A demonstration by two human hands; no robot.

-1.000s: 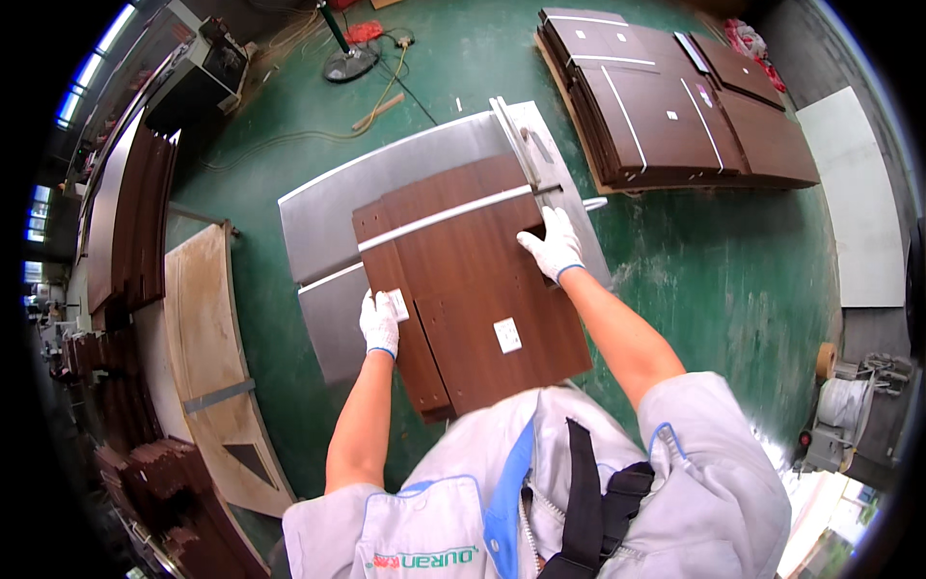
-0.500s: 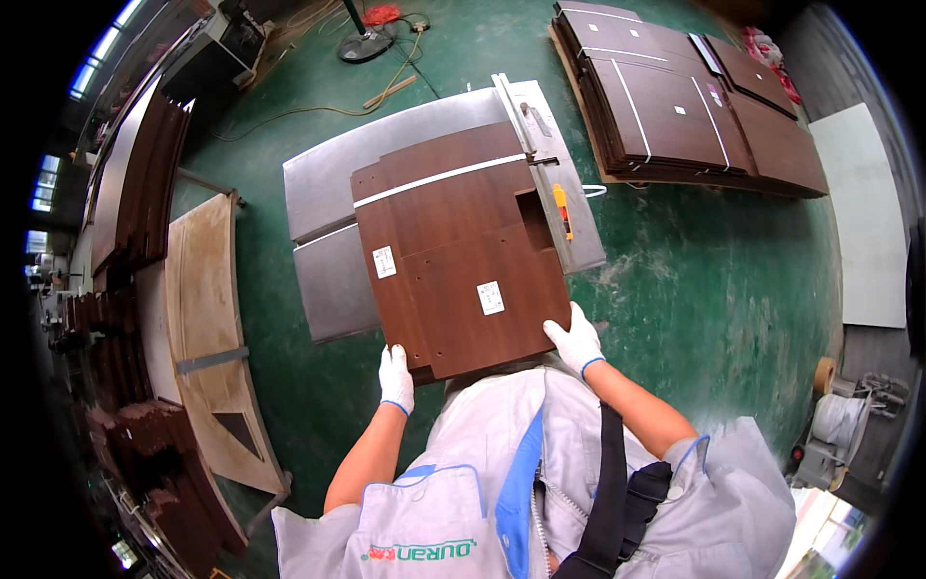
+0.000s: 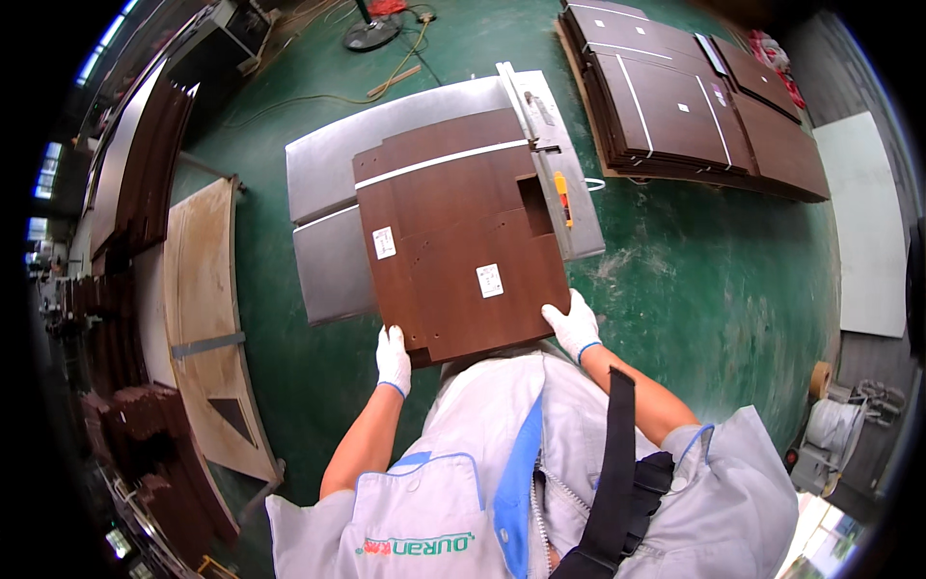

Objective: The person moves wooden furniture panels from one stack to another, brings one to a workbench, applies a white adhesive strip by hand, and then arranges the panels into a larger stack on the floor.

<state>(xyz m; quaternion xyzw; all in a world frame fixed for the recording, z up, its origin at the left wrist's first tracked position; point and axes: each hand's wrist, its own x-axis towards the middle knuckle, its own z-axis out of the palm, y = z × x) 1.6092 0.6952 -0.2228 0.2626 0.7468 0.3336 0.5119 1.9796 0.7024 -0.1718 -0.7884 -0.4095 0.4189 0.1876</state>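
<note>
A bundle of dark brown wood panels (image 3: 444, 251) lies in front of me, its near edge close to my body. A white strap (image 3: 434, 164) crosses its far part, and two white labels (image 3: 490, 280) show on top. My left hand (image 3: 393, 359), in a white glove, grips the near left corner. At the near right corner my gloved right hand (image 3: 575, 324) grips the edge, thumb on top; the fingers below are hidden. Under the bundle's far part is a grey-topped machine table (image 3: 333, 265), with a yellow and red tool (image 3: 563, 200) on its right side.
Strapped stacks of brown panels (image 3: 666, 106) stand at the far right. To my left are a worn wooden board (image 3: 207, 289) and upright brown panels (image 3: 154, 174). A strapping coil (image 3: 835, 423) sits at the right. A yellow cord (image 3: 318, 97) trails over the green floor.
The view has shifted slightly, and the bundle with both hands on it appears a little higher in the picture. My grip at both near corners stays the same.
</note>
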